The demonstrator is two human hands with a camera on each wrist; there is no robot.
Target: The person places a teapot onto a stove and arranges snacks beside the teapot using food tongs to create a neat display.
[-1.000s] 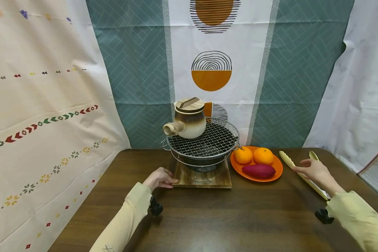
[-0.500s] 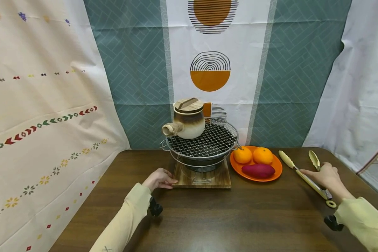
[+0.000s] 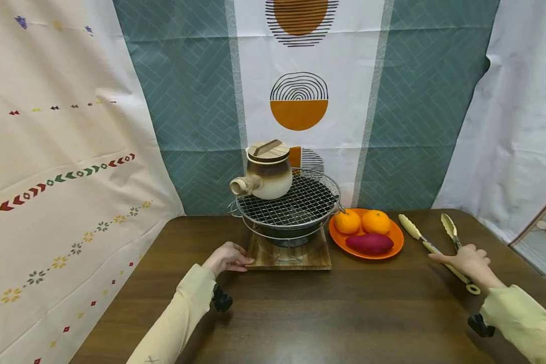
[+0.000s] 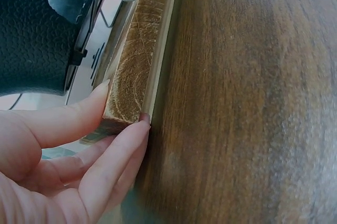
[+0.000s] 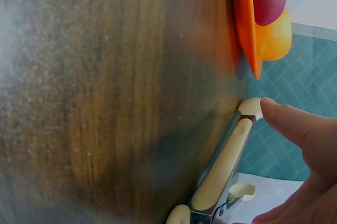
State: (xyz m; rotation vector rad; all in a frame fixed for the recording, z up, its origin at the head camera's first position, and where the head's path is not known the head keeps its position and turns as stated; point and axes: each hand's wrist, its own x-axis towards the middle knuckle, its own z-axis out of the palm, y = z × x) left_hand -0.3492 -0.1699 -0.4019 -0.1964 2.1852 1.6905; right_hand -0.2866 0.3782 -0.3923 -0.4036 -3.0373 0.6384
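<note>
In the head view, my left hand (image 3: pixel 227 257) is at the front left corner of a square wooden board (image 3: pixel 311 261). The left wrist view shows its thumb on the board's upper edge and its fingertips against the lower edge, pinching the corner. On that board stands a round grill (image 3: pixel 309 202) with a wire mesh. My right hand (image 3: pixel 470 263) is over spread tongs (image 3: pixel 410 226) with cream tips and handles, on the right of the table. Its thumb reaches out straight across one tong arm, fingers apart. In the right wrist view, the tongs (image 5: pixel 224 166) lie below the thumb.
A clay pot (image 3: pixel 275 181) with a wooden lid sits on the mesh, its handle pointing left. Between grill and tongs, an orange plate (image 3: pixel 377 257) bears two oranges (image 3: pixel 376 222) and a purple sweet potato (image 3: pixel 370 243). Patterned cloths (image 3: pixel 195 101) hang behind the brown table (image 3: pixel 273 313).
My right hand has shifted right and toward me, and its fingers have spread over the tongs, uncovering their end ring. My left hand stays at the board's corner. The head view has shifted slightly.
</note>
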